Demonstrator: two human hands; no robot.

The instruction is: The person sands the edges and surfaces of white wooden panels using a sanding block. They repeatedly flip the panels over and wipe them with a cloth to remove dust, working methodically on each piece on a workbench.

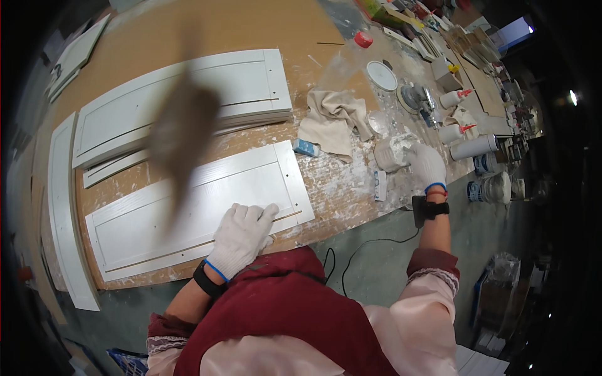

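My left hand (241, 237), in a white knit glove, lies flat with fingers spread on the near edge of a white panelled cabinet door (188, 207) lying on the workbench. My right hand (427, 164), also gloved, reaches out to the right and rests at a small white tub of filler (390, 153) standing in spilled white powder; whether the fingers grip it I cannot tell. A blurred brown shape (182, 135) hangs in front of the camera over the doors.
A second white door (188, 94) lies farther back, and a curved white strip (63, 207) along the left. A beige rag (332, 116), plastic bottle (351, 53), white lid (381, 75), sander (414, 97), glue bottles (454, 97) and cans (495, 187) crowd the right. A black cable (370, 244) runs on the floor.
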